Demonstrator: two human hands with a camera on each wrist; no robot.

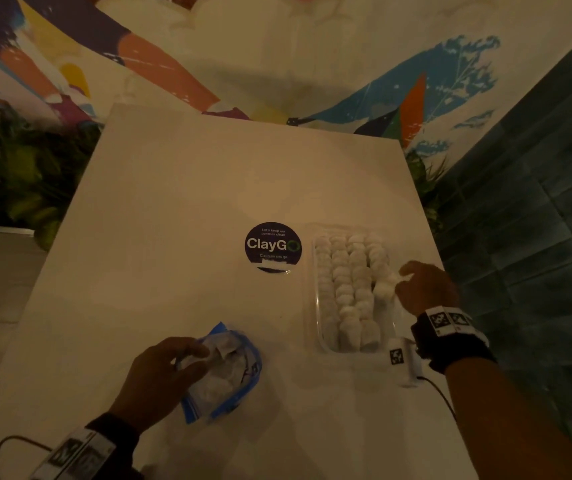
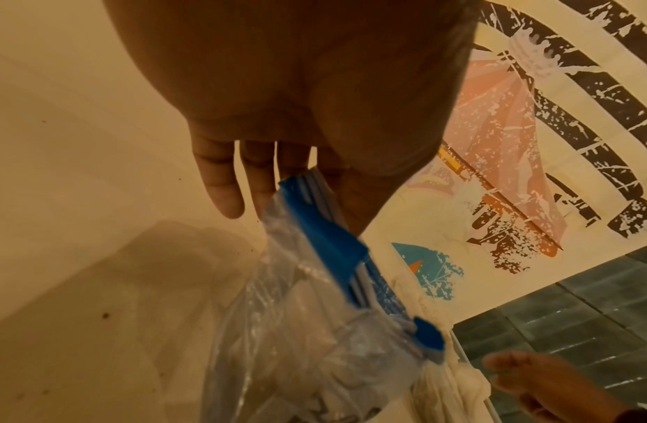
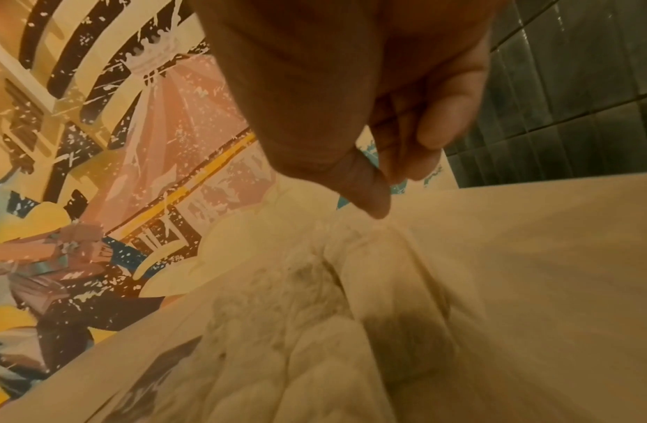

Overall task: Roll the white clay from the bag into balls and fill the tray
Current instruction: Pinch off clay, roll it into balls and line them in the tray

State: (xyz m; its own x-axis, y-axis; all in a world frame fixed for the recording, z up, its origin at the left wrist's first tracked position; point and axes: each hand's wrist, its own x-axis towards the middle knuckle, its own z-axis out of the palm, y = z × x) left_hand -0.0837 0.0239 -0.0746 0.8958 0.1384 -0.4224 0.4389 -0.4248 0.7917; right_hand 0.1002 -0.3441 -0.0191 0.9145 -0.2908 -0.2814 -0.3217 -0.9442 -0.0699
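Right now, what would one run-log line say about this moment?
left hand: holds blue-zip clear plastic bag of white clay | right hand: at clear plastic tray, right edge | tray: nearly full of white clay balls

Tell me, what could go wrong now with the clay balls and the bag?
The tray looks almost full, so the ball the right hand sets at its right edge might roll out or squash its neighbours. The tray also sits near the table edge, so a nudge could tip it off. The left hand holds the bag open; the clay may dry.
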